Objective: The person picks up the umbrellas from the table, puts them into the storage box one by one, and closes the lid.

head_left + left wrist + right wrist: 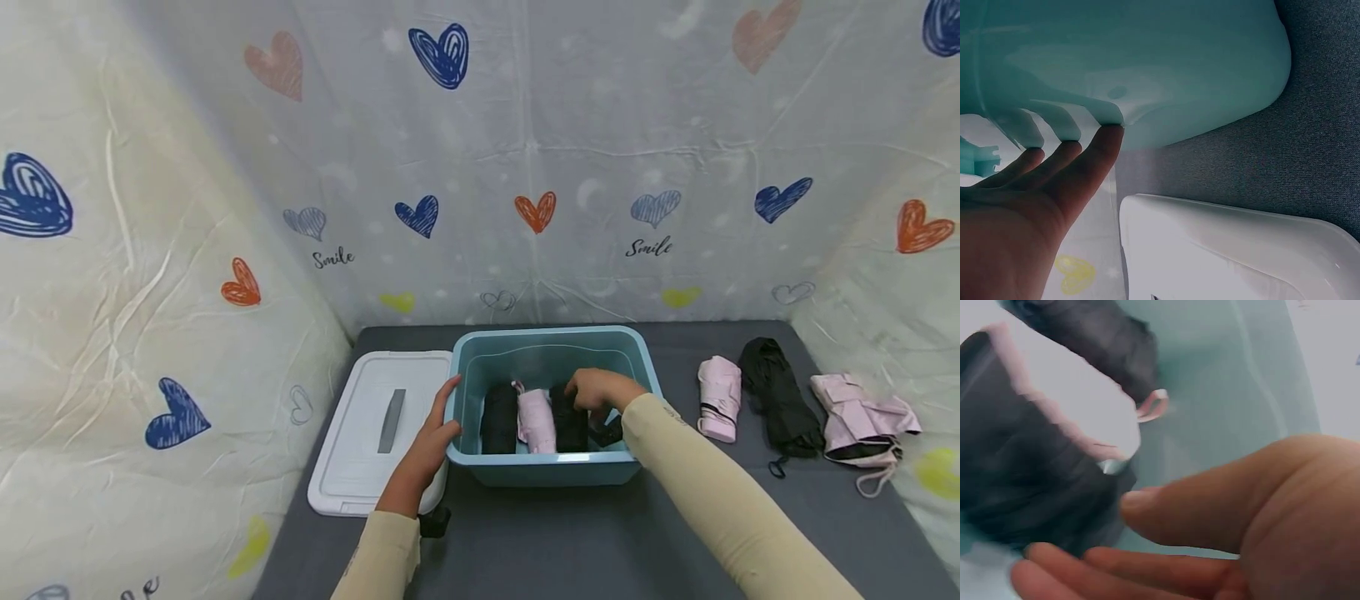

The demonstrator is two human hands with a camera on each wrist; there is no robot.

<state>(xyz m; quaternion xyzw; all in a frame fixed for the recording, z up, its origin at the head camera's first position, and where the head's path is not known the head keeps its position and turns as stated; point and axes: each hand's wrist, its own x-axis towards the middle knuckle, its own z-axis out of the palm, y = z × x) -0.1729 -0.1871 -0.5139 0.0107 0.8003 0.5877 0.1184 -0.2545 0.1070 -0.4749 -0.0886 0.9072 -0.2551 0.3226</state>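
Note:
A teal storage bin (pixel 551 472) holds a black folded umbrella (pixel 499 421) at the left, a pink folded umbrella (pixel 536 422) in the middle and another black folded umbrella (pixel 567 421) beside it. My left hand (pixel 426 446) touches the bin's left side, its fingers nearly straight against the wall below the rim in the left wrist view. Inside the bin, my right hand (pixel 606 390) is at the right-hand black umbrella. In the right wrist view, that hand's thumb and fingers (pixel 1166 569) are spread apart at the umbrella's end, with nothing pinched between them.
The white lid (pixel 348 450) with a grey handle lies left of the bin. On the right of the grey table (pixel 540 542) lie a pink folded umbrella (pixel 720 396), a black one (pixel 783 408) and a looser pink one (pixel 862 412) with a cord. A heart-printed curtain surrounds the table.

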